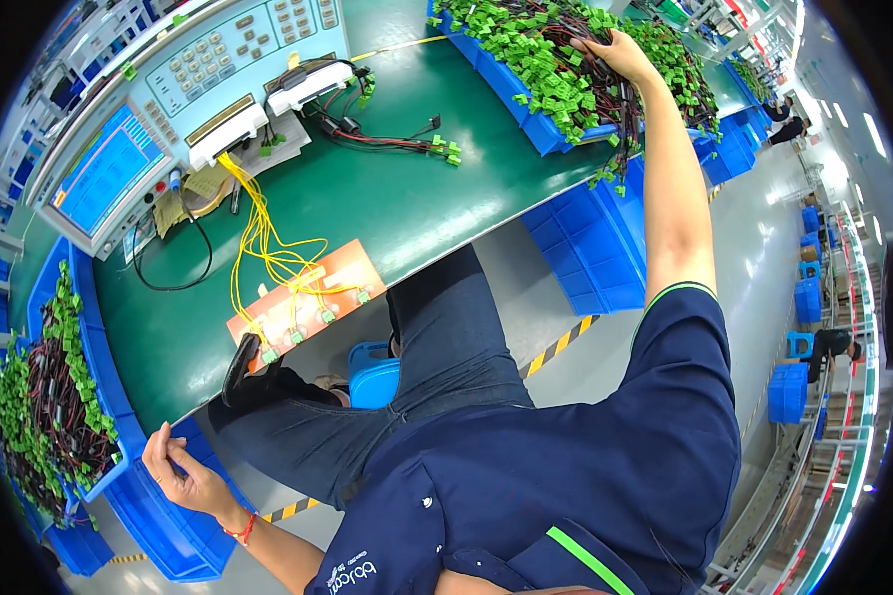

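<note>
My right hand (620, 58) reaches over the far right blue bin (506, 87), its fingers apart and touching the heap of wire harnesses (615, 89) with green connectors. Some of its fingertips are hidden among the wires. My left hand (181, 478) is off the table's near left edge, beside another blue bin (104, 397) of similar harnesses. Its fingers are loosely bent and apart, with nothing in them. On the table edge in front of me lies an orange-brown board (352, 268) with green connectors. Yellow wires (258, 218) run from it to the tester.
A light blue tester (218, 64) with keys and a lit screen (107, 169) stands at the far left of the green table (417, 208). A harness (377, 139) is plugged into it. Blue bins (585, 248) stand below the table, and a blue stool (372, 377) is underneath.
</note>
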`<state>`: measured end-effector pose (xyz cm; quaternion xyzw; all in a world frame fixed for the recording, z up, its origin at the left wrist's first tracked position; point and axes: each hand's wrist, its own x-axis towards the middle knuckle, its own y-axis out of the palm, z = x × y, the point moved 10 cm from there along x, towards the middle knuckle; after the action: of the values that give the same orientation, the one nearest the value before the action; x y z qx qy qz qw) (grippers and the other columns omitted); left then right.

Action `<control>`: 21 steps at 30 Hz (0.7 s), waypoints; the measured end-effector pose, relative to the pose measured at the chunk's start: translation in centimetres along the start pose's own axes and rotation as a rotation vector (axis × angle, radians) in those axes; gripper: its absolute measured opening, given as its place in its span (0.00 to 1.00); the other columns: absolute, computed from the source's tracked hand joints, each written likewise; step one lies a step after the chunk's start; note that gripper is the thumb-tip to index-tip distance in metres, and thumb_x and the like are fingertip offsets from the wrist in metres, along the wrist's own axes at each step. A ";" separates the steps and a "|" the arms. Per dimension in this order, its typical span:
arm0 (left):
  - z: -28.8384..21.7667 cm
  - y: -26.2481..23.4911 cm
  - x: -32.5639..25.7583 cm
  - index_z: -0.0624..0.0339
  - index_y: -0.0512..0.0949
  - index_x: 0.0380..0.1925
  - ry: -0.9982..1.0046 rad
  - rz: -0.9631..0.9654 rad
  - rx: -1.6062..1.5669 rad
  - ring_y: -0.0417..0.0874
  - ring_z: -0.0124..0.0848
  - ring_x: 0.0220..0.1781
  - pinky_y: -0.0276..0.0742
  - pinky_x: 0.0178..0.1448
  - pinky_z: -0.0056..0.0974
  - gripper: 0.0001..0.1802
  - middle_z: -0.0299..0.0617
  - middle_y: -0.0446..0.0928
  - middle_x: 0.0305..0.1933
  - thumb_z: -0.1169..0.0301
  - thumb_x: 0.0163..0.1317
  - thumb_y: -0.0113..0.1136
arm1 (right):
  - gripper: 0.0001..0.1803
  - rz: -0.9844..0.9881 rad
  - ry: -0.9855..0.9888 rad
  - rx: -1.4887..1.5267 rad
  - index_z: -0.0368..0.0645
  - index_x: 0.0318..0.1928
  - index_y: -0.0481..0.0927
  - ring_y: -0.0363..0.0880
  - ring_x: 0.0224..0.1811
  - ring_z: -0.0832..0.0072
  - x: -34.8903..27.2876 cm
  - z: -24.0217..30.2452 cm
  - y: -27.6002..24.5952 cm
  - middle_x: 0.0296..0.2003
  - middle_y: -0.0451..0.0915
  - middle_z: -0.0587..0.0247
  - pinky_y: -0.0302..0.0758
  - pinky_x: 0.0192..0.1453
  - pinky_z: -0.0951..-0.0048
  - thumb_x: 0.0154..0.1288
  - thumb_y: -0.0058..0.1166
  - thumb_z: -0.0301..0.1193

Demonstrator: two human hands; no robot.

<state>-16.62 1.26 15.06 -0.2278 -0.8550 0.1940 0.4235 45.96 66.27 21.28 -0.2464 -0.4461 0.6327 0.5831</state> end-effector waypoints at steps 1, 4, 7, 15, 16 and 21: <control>0.1 -0.1 -0.1 0.69 0.82 0.47 -0.003 0.000 -0.001 0.73 0.28 0.35 0.72 0.40 0.32 0.13 0.44 0.77 0.44 0.83 0.70 0.49 | 0.22 -0.062 -0.035 -0.120 0.41 0.45 0.85 0.82 0.33 0.78 0.5 -0.7 -1.0 0.34 0.87 0.64 0.76 0.44 0.73 0.68 0.60 0.48; 0.8 -0.9 -0.4 0.69 0.82 0.47 -0.021 -0.017 0.005 0.73 0.27 0.35 0.73 0.40 0.32 0.13 0.44 0.77 0.45 0.84 0.70 0.49 | 0.18 -0.345 -0.112 -0.544 0.39 0.46 0.83 0.86 0.36 0.73 0.8 0.7 -3.2 0.37 0.88 0.59 0.79 0.43 0.72 0.70 0.58 0.42; 1.0 -1.6 -0.5 0.69 0.82 0.47 -0.039 -0.032 0.004 0.73 0.27 0.35 0.73 0.41 0.32 0.13 0.43 0.77 0.45 0.84 0.70 0.48 | 0.18 -0.476 -0.077 -0.139 0.37 0.45 0.81 0.85 0.31 0.73 0.6 0.7 -6.4 0.34 0.87 0.59 0.79 0.37 0.72 0.72 0.55 0.41; 1.1 -1.5 -0.6 0.68 0.82 0.47 -0.051 -0.035 0.000 0.73 0.27 0.35 0.73 0.40 0.31 0.13 0.43 0.77 0.45 0.84 0.70 0.48 | 0.18 -1.162 -0.038 0.172 0.36 0.43 0.78 0.83 0.36 0.56 -4.7 2.3 -19.0 0.33 0.83 0.48 0.77 0.42 0.55 0.69 0.55 0.42; 0.8 -1.3 -0.4 0.68 0.82 0.47 -0.046 -0.035 -0.004 0.73 0.27 0.35 0.72 0.40 0.31 0.13 0.43 0.77 0.45 0.84 0.70 0.48 | 0.16 -1.458 -0.143 0.133 0.39 0.34 0.80 0.76 0.25 0.73 -8.2 4.9 -19.8 0.23 0.78 0.64 0.74 0.32 0.66 0.68 0.59 0.40; 0.2 -0.6 0.0 0.68 0.82 0.47 -0.027 -0.031 -0.019 0.73 0.27 0.35 0.73 0.39 0.31 0.13 0.43 0.77 0.44 0.84 0.70 0.48 | 0.21 -1.100 -0.182 0.205 0.30 0.48 0.73 0.78 0.35 0.59 -10.2 9.4 -20.2 0.37 0.78 0.44 0.76 0.41 0.60 0.73 0.54 0.40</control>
<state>-16.90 0.68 15.26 -0.2158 -0.8659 0.1820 0.4129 50.59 52.36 40.86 0.1358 -0.4936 0.2943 0.8071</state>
